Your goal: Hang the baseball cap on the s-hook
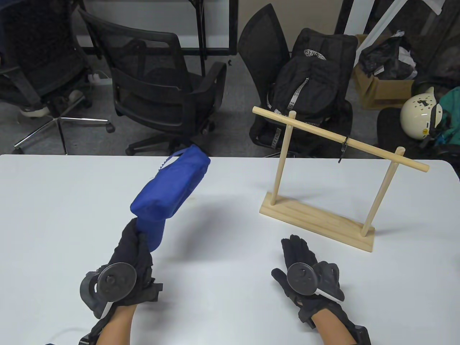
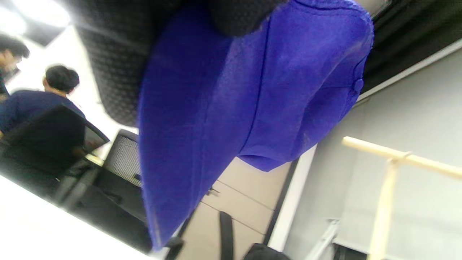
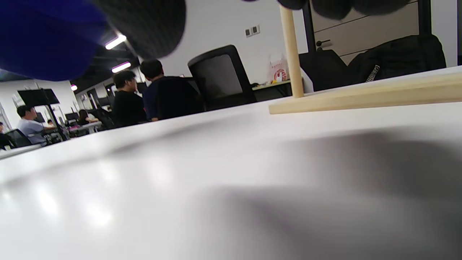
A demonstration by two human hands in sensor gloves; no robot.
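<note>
A blue baseball cap (image 1: 169, 187) is lifted above the white table (image 1: 222, 201), crown pointing up and away. My left hand (image 1: 134, 248) grips its brim from below; the cap fills the left wrist view (image 2: 231, 108). A black s-hook (image 1: 344, 147) hangs from the top bar of a wooden rack (image 1: 323, 158) at the right. My right hand (image 1: 298, 253) lies flat and empty on the table in front of the rack's base (image 1: 316, 219). The rack's post (image 3: 291, 50) and base show in the right wrist view.
Black office chairs (image 1: 158, 82) and a black backpack (image 1: 312, 82) stand beyond the table's far edge. A white helmet (image 1: 418, 113) and a cardboard box (image 1: 381, 86) are at the back right. People sit in the background of the right wrist view (image 3: 144, 90).
</note>
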